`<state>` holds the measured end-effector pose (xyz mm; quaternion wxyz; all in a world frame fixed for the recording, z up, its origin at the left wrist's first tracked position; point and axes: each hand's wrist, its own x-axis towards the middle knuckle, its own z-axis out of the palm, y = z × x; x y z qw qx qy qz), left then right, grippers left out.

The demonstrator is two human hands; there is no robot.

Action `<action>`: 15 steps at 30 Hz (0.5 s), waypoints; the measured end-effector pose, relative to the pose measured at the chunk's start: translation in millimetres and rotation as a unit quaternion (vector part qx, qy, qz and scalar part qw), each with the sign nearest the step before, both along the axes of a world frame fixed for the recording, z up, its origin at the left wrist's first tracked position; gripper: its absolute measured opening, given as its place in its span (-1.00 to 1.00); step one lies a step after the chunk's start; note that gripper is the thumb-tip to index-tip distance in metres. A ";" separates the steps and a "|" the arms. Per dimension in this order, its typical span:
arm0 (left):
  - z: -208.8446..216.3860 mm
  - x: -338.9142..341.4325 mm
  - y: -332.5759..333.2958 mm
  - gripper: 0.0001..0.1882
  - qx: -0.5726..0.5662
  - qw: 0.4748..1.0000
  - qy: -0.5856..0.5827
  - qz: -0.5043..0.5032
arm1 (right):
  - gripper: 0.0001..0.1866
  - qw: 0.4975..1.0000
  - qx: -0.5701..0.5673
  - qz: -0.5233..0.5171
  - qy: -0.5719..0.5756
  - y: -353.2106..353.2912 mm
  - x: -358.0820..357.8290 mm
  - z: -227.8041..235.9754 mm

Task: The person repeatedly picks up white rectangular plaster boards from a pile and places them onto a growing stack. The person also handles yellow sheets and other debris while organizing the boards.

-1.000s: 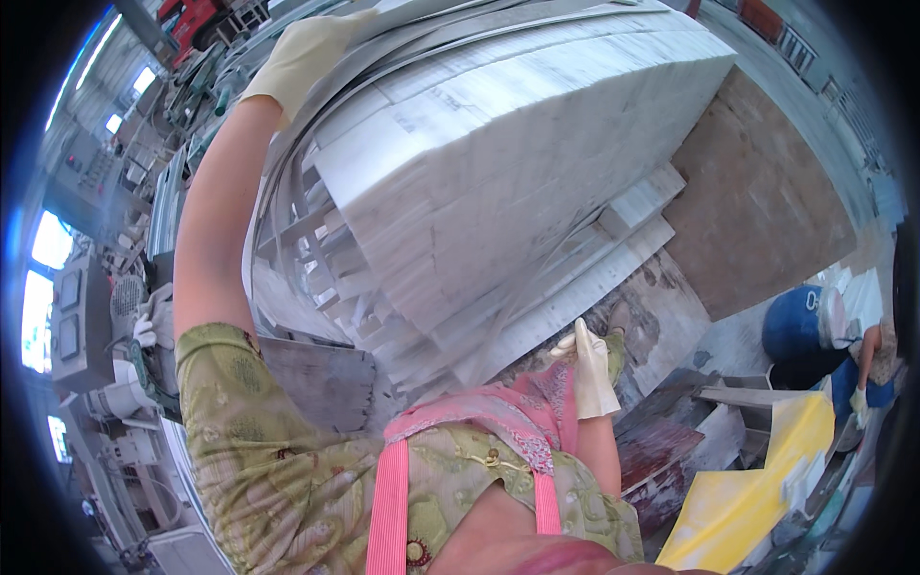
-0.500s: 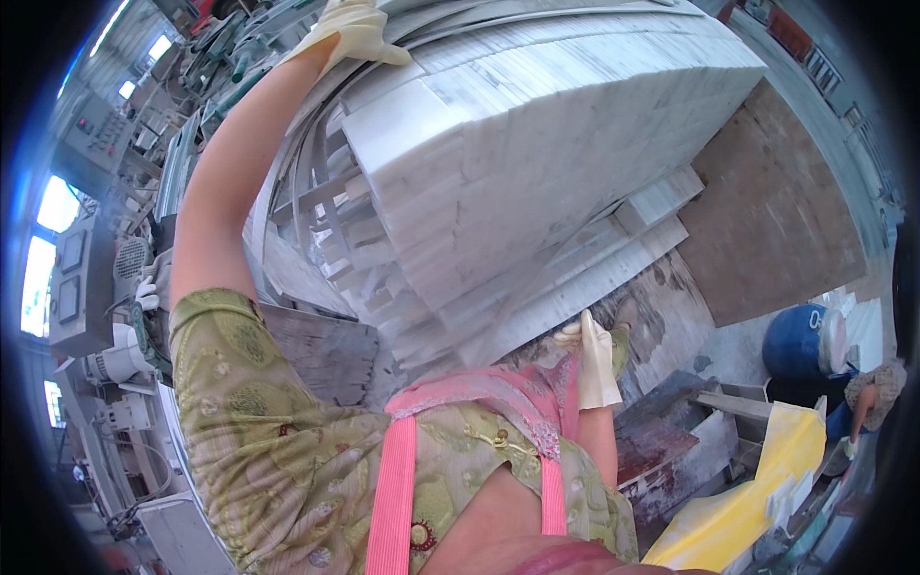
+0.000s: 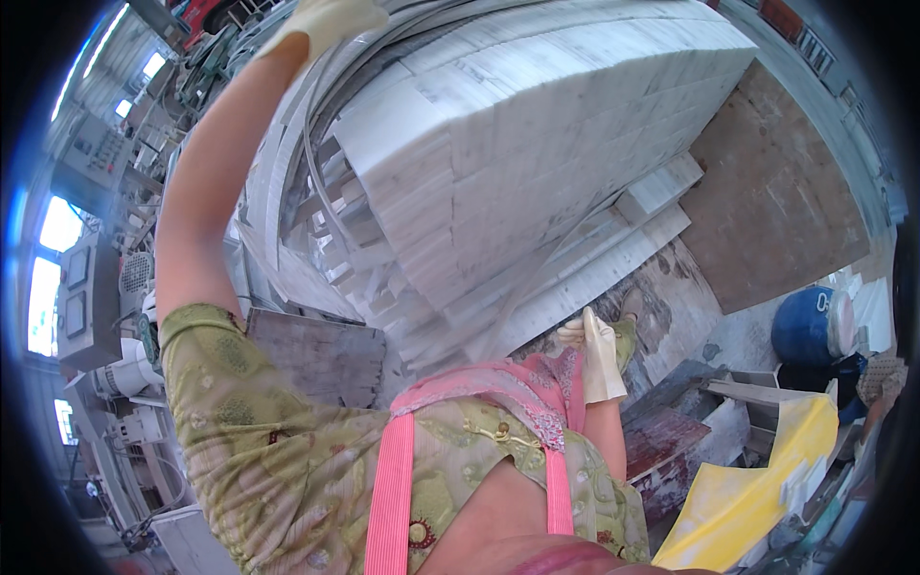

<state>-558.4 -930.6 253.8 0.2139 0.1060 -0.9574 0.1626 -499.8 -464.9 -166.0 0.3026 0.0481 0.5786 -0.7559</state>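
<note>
My left hand (image 3: 331, 21), in a cream glove, reaches up to the top edge of the view, beside long thin pale strips (image 3: 311, 144). Its fingers are blurred and partly cut off, so whether it grips a strip is hidden. Right of it stands a big stack of white, grey-veined marble pieces (image 3: 565, 144), laid tightly in rows. My right hand (image 3: 598, 356), gloved alike, hangs low by the pink apron (image 3: 479, 388). Its fingers are drawn together and nothing shows in them. The stack's lower ledge (image 3: 594, 278) lies just beyond it.
A brown board (image 3: 781, 192) lies right of the stack. Farther right are a blue drum (image 3: 803, 326), a yellow sheet (image 3: 757, 489) and, partly seen, another person (image 3: 880, 383). Loose marble offcuts (image 3: 383, 297) lie left of the stack. Machinery and a grey control box (image 3: 88, 302) line the left side.
My left hand has moved up and to the left, away from the stack's near corner. The thin strips beside it have shifted. My right hand stays almost where it was.
</note>
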 end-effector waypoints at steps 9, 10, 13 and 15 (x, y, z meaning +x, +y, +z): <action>75.4 65.0 91.2 -0.64 0.071 0.988 0.023 0.134 | -0.54 0.983 -0.051 0.019 0.176 -54.7 -55.0 81.6; 79.5 70.9 101.5 -0.64 0.097 0.983 0.026 0.153 | -0.51 0.979 -0.074 0.035 0.186 -67.6 -68.2 106.1; 80.9 98.2 117.0 -0.53 0.239 0.960 0.019 0.142 | -0.37 0.939 -0.236 0.099 0.232 -107.7 -102.6 186.7; 63.9 113.3 122.3 -0.48 0.182 0.980 0.081 0.027 | -0.24 0.919 -0.347 0.120 0.145 -137.4 -118.8 232.9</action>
